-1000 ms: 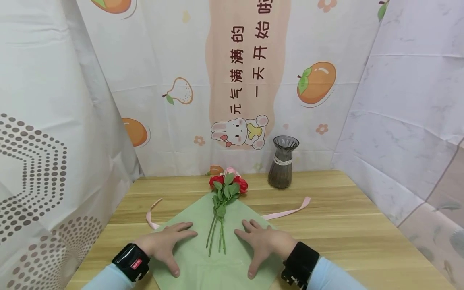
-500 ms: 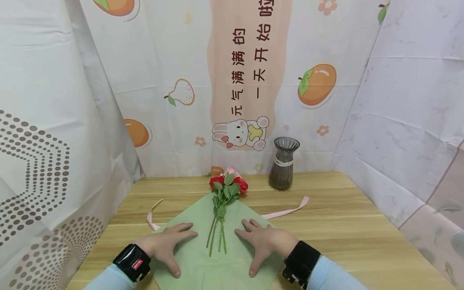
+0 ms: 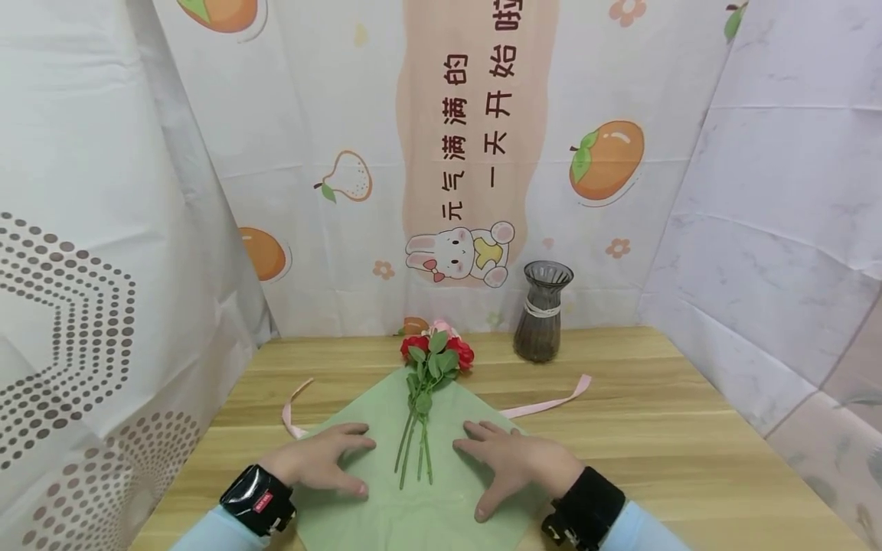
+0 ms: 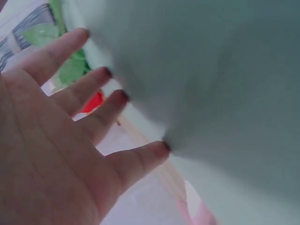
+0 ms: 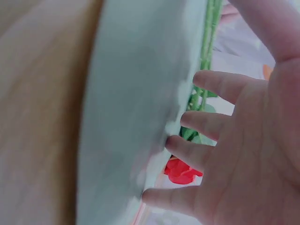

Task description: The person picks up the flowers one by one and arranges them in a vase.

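Observation:
A sheet of pale green wrapping paper [image 3: 393,428] lies cornerwise on the table. On its upper half rests a small bunch of artificial-looking roses [image 3: 460,353], red and pink, stems toward the person. My left hand [image 3: 320,459] is spread over the paper's left side; in the left wrist view its fingertips [image 4: 161,149] touch the paper. Spread likewise on the right side, my right hand [image 3: 517,463] has fingertips [image 5: 173,142] against the paper in the right wrist view. Neither hand grips anything. A pink ribbon [image 3: 547,404] passes under the paper, its ends showing on both sides.
At the back right of the wooden table [image 3: 620,413] stands a dark ribbed glass vase [image 3: 537,337] with white cord round its neck. A printed curtain [image 3: 331,252] hangs behind the table, and more sheets hang at left and right.
My left thumb has shifted up and inward, toward the stems. The right hand has moved slightly to the right in view. Flowers, ribbon and vase stay in place.

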The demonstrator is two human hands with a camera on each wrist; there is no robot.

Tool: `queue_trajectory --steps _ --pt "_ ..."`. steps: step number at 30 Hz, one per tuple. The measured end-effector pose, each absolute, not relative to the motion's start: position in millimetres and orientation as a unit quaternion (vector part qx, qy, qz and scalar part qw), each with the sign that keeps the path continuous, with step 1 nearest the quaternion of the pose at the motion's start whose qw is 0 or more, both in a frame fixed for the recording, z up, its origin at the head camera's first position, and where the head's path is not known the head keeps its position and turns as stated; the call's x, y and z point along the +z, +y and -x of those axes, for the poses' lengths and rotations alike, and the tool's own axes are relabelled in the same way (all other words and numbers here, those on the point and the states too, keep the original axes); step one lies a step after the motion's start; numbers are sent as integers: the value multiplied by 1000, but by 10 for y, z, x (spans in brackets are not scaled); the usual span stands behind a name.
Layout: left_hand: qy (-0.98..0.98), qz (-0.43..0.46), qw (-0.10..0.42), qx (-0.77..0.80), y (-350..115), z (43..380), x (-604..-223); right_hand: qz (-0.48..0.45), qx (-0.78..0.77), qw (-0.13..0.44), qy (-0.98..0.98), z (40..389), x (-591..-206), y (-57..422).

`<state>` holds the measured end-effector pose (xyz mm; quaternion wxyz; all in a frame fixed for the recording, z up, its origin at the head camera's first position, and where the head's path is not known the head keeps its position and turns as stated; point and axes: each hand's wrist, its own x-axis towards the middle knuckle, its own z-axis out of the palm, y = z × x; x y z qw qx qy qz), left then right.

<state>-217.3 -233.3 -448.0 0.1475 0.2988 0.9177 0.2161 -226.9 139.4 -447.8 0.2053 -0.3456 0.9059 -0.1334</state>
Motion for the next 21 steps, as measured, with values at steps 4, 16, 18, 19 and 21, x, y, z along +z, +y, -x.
queue_trajectory --steps 4,16,18,19,21 --pt "919 -286 139 231 -2310 2188 -4411 371 -170 169 897 2264 -4437 1449" --pt "910 -299 33 285 -2145 2259 -4136 383 -284 14 879 2281 -4185 1727" --pt "909 -293 14 296 -2104 2256 -4117 380 -298 -23 875 2295 -4164 1763" --pt "908 -290 3 302 -2079 2254 -4107 379 -307 -41 872 2304 -4155 1780" --pt "905 -281 -15 319 -2024 2249 -4087 374 -318 -78 868 2328 -4143 1812"
